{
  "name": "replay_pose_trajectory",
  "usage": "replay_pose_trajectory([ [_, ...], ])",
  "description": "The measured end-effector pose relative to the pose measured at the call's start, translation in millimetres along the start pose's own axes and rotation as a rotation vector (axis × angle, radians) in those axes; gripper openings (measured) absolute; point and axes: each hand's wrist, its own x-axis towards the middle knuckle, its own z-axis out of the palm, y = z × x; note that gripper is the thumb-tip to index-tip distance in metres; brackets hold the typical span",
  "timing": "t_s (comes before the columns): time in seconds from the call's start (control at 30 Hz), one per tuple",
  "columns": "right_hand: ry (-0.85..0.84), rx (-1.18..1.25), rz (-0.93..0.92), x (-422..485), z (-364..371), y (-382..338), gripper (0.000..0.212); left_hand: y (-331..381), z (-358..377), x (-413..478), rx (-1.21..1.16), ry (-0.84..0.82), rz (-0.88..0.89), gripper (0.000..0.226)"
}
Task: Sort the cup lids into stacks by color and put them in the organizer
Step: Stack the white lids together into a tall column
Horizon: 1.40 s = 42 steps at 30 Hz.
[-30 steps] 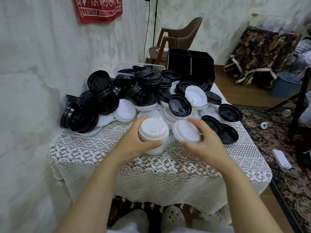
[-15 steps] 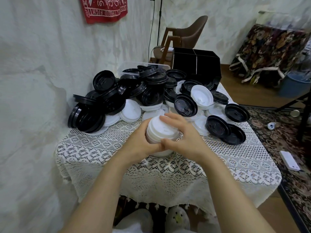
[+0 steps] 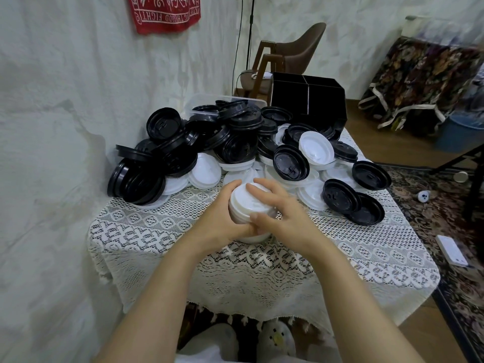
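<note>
A stack of white lids [image 3: 245, 209] stands on the lace tablecloth [image 3: 340, 247] near the table's middle. My left hand [image 3: 220, 218] grips its left side. Over the top and right side curls my right hand [image 3: 277, 210], fingers on the top lid. Behind lies a big pile of black lids [image 3: 209, 145] mixed with white lids [image 3: 315, 148]. The black organizer [image 3: 309, 100] stands at the table's far right corner, its two front compartments dark inside.
A clear plastic bin [image 3: 204, 100] sits behind the pile by the wall. Two black lids [image 3: 351, 203] lie apart at the right. A chair [image 3: 293, 56] stands beyond the table. A patterned rug [image 3: 445, 224] with a white phone [image 3: 451, 250] lies on the right.
My right hand carried a single white lid leftward onto the stack held by my left hand and now grips the stack's top. The stack stays in place.
</note>
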Motion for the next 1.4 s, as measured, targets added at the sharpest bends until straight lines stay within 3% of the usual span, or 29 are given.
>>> replay_pose_trajectory([
  [0.2, -0.026, 0.063, 0.046, -0.2, -0.7, -1.0, 0.049, 1.5, 5.4, -1.1, 0.016, 0.025, 0.044, 0.103],
  [0.33, -0.061, 0.076, 0.052, -1.1, -2.8, -2.5, 0.039, 0.7, 9.7, 1.1, 0.040, 0.054, 0.068, 0.095],
  [0.5, 0.016, 0.125, -0.019, -5.7, 2.1, 1.0, 0.036, -2.6, 11.8, 3.7, 0.026, 0.083, 0.056, 0.094],
  [0.57, 0.173, 0.095, -0.055, -6.7, 3.4, 7.3, 0.026, -1.9, 12.0, 3.2, 0.025, 0.088, 0.043, 0.094],
  [0.67, 0.577, -0.102, -0.043, -5.7, -5.8, 18.1, 0.026, 0.1, 12.7, 3.3, 0.036, 0.098, 0.030, 0.086],
  [0.77, 0.821, -0.518, -0.014, -2.6, -25.5, 31.3, 0.033, -0.4, 13.0, 4.4, 0.042, 0.103, 0.022, 0.082],
  [0.83, 0.826, -0.738, 0.041, 1.4, -35.7, 41.9, 0.040, -0.4, 12.8, 4.3, 0.035, 0.106, 0.019, 0.082],
  [0.93, 0.732, -0.806, 0.099, 6.4, -39.4, 51.0, 0.031, 0.5, 12.4, 4.4, 0.027, 0.103, 0.018, 0.082],
  [1.13, 0.679, -0.648, 0.002, 9.3, -42.0, 46.1, 0.010, 1.7, 11.7, 4.7, 0.019, 0.101, 0.016, 0.081],
  [1.27, 0.651, -0.330, -0.010, 7.6, -44.5, 31.1, 0.006, 2.0, 11.5, 4.5, 0.018, 0.103, 0.014, 0.080],
  [1.4, 0.724, 0.001, 0.036, 5.8, -44.6, 18.7, 0.009, 2.8, 11.8, 3.8, 0.012, 0.103, 0.017, 0.079],
])
